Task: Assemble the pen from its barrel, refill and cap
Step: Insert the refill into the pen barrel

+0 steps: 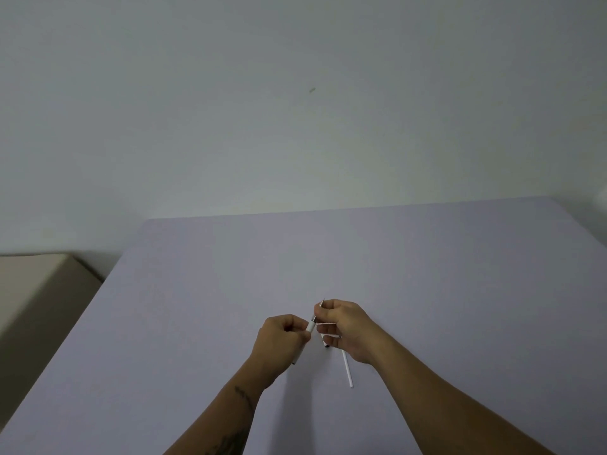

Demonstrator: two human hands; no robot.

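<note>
Left hand [281, 336] closed around barrel [310, 325], open end up-right toward right hand [345, 326], closed on refill [320, 307]; axes nearly in line. 1 white tube [347, 369] below right grip.

The white barrel [310, 324] is clasped in the left hand [282, 338], tilted with its upper end toward 1 o'clock and its dark lower tip [293, 363] showing under the fist toward 7 o'clock. A thin metal-tipped piece [320, 307] enters that upper end, pinched by the right hand [348, 326]. A slim white refill [347, 368] slants out below the right hand toward 5 o'clock. A small dark-tipped white part [326, 343], perhaps the cap, sits under the right fingers.
</note>
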